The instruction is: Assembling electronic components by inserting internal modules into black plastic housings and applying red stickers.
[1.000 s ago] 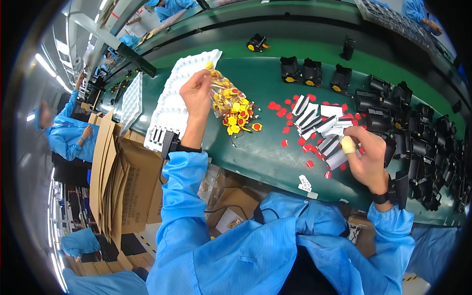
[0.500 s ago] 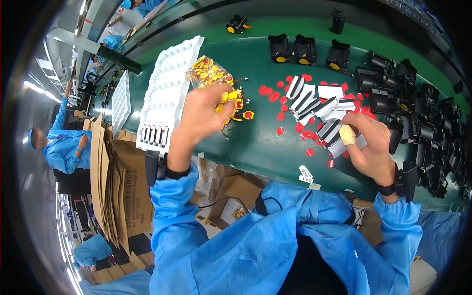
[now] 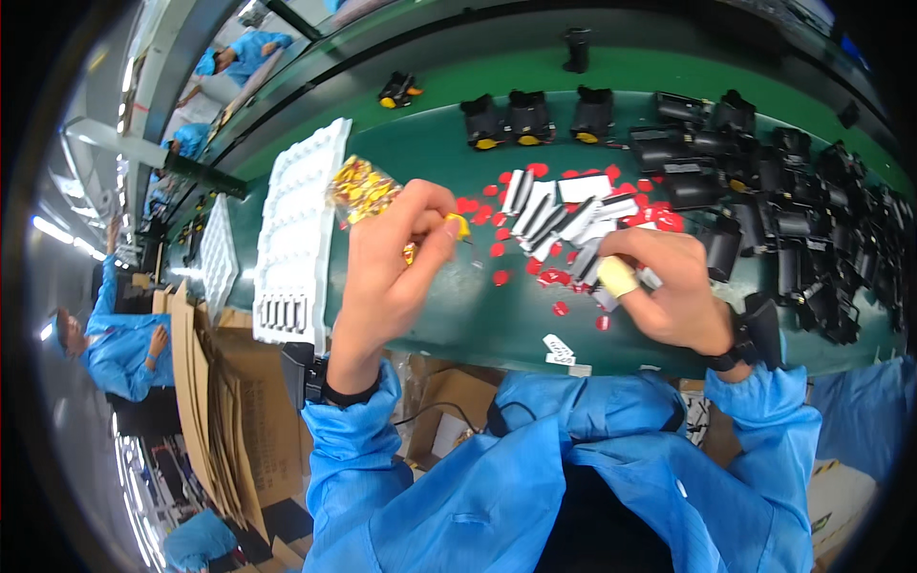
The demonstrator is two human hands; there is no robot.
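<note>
Above the table, the left hand pinches 1 yellow piece jutting rightward; the right hand has an unclear grip.

Both your forearms reach in from the near edge, in blue sleeves. On the left, your wrist runs nearly straight toward the far side. Your left hand leans right, its thumb meeting the forefinger in a pinch, the other fingers curled in behind. On the right, your right hand points left from its bent wrist, back up and fingers curled down. A pale yellow cover wraps its thumb. Your hands are well apart.
</note>
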